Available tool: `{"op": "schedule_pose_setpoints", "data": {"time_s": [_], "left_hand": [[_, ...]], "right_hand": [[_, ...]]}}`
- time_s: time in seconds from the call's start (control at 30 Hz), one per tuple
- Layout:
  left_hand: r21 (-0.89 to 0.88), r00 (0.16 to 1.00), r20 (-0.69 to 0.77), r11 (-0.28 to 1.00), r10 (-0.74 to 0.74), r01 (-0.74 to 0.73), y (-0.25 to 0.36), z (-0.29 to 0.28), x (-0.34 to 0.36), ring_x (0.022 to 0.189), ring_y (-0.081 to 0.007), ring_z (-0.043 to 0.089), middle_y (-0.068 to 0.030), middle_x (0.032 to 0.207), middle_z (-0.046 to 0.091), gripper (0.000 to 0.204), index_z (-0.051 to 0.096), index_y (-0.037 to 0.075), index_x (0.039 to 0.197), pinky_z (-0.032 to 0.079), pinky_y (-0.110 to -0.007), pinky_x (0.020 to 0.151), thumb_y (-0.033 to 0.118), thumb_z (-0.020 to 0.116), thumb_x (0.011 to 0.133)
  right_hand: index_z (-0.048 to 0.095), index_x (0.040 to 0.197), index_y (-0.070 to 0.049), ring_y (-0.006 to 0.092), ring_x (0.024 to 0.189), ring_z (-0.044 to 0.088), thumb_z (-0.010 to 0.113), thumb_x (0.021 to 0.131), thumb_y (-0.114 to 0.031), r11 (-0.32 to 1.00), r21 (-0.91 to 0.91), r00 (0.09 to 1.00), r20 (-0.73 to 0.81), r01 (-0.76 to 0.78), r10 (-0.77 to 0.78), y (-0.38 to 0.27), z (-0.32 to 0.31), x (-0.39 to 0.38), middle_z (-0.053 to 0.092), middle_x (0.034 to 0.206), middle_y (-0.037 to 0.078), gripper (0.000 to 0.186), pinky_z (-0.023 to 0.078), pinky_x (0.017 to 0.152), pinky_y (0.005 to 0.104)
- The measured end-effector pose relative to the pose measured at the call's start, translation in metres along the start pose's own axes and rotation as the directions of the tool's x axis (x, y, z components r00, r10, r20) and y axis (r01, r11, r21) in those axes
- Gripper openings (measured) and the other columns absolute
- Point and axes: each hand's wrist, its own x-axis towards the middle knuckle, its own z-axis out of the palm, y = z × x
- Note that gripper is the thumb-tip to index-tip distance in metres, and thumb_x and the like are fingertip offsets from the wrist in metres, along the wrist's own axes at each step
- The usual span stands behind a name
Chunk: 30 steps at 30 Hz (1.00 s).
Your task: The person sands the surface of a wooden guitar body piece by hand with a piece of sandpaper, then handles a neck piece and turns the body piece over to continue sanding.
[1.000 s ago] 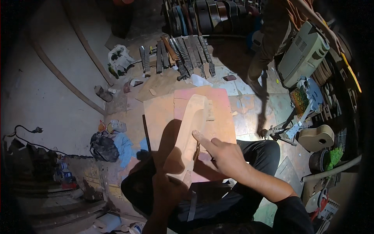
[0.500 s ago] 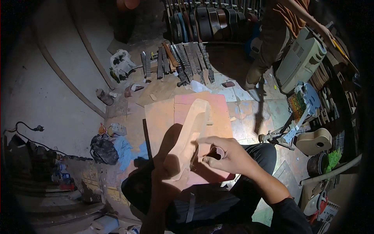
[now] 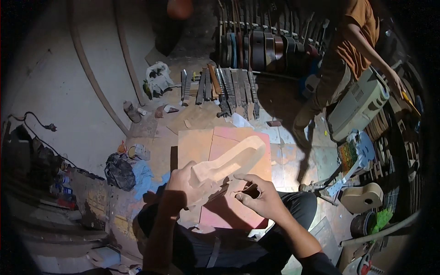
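A pale, hollowed wooden piece (image 3: 224,166), long with a rounded far end, slants over my lap. My left hand (image 3: 179,187) is closed round its near end, the fingers partly hidden behind the wood. Close beside its right edge, my right hand (image 3: 262,198) pinches a curled brown sheet that looks like sandpaper (image 3: 252,189) between thumb and fingers. I cannot tell whether the sheet touches the wood. Beneath both hands lies a pink and orange board (image 3: 195,143).
Several fretted guitar necks (image 3: 236,91) lie on the floor ahead, with a rack of guitars (image 3: 261,50) behind. A person in an orange shirt (image 3: 362,23) stands at the right by a pale appliance (image 3: 360,103). A black bag (image 3: 121,172) sits at the left, an unfinished guitar body (image 3: 362,198) at the right.
The wooden piece has swung its far end to the right and tilted over. My left hand has come up with it. My right hand keeps the sheet. The view has shifted.
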Motion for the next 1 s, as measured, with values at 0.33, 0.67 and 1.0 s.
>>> {"op": "schedule_pose_setpoints", "data": {"time_s": [0.33,0.67,1.0], "left_hand": [[0.192,0.993,-0.115,0.981,0.038,-0.016,0.018,-0.002,0.008,0.100,-0.0447,0.069,-0.0263,0.105,0.071,0.067,0.054,0.004,0.131,0.055,-0.048,0.085,0.036,0.082,0.078],[0.026,1.000,0.018,0.999,0.022,-0.022,0.037,-0.004,0.028,0.102,-0.0375,0.070,-0.0221,0.108,0.071,0.066,0.062,0.004,0.123,0.055,-0.042,0.086,0.033,0.088,0.069],[0.523,0.789,-0.361,0.808,0.497,-0.270,0.024,0.062,0.041,0.110,-0.0375,0.058,-0.0166,0.117,0.063,0.078,0.062,0.006,0.129,0.040,-0.051,0.099,0.029,0.091,0.060]], "right_hand": [[0.068,0.098,-0.002,0.0225,0.080,0.063,0.078,0.084,0.001,0.891,-0.374,0.911,-0.215,0.257,-0.353,0.012,0.011,0.032,0.066,0.094,0.011,0.018,0.049,0.071,0.0298],[0.066,0.103,-0.006,0.0346,0.095,0.064,0.070,0.072,0.003,0.659,-0.637,0.797,-0.113,0.400,-0.593,0.006,-0.045,0.060,0.066,0.104,0.014,0.032,0.051,0.083,0.0429],[0.064,0.104,-0.009,0.0372,0.095,0.063,0.069,0.067,0.001,0.779,-0.594,0.869,-0.259,0.202,-0.422,0.030,-0.059,0.034,0.064,0.098,0.014,0.038,0.049,0.081,0.0445]]}}
